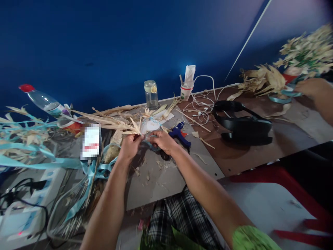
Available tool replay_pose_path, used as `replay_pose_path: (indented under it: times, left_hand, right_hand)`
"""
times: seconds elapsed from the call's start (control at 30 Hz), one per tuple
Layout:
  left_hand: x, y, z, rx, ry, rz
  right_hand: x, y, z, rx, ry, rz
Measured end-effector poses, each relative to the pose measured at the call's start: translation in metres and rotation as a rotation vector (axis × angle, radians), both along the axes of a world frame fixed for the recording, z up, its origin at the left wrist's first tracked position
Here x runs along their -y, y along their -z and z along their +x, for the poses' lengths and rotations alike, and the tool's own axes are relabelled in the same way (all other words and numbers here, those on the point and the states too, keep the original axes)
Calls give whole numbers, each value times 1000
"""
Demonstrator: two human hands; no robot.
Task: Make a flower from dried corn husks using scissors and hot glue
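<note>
Above the grey board, my left hand [129, 146] is closed in a pinch on the base of a dried corn-husk flower [135, 125], whose pale pointed strips fan upward. My right hand [163, 140] meets it at the fingertips, its fingers closed around a light-blue ribbon [153, 147] that hangs just below. The exact grip is small and partly covered by the fingers. Right of my right hand lies a blue hot glue gun [180, 134]. Behind both hands sits a white round roll [151, 125] among husk pieces.
A clear bottle [44, 100] leans at left near a phone [91, 141]. A jar [151, 95], a paper cup [186, 91], white earphones [203, 111] and a black headset [241, 125] stand farther back. At right, another person's hand [313, 92] touches blue ribbon beside husk flowers [309, 52].
</note>
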State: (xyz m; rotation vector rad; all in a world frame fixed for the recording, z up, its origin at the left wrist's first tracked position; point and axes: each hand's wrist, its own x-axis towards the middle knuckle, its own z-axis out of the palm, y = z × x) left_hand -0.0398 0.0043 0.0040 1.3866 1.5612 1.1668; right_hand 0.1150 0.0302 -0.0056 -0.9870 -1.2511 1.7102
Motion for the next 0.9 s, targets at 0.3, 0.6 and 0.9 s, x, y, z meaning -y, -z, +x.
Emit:
replay_pose_path:
  times: [0.3,0.6,0.9]
  left_hand:
    - [0,2,2,296,-7,-50]
    - [-3,5,1,239,-59,-48]
    - [-3,14,11,379,-119,-41]
  right_hand:
    - [-3,15,0,102,-36,150]
    - [2,-3,6,350,-13,432]
    - [7,-6,2,499,-31,531]
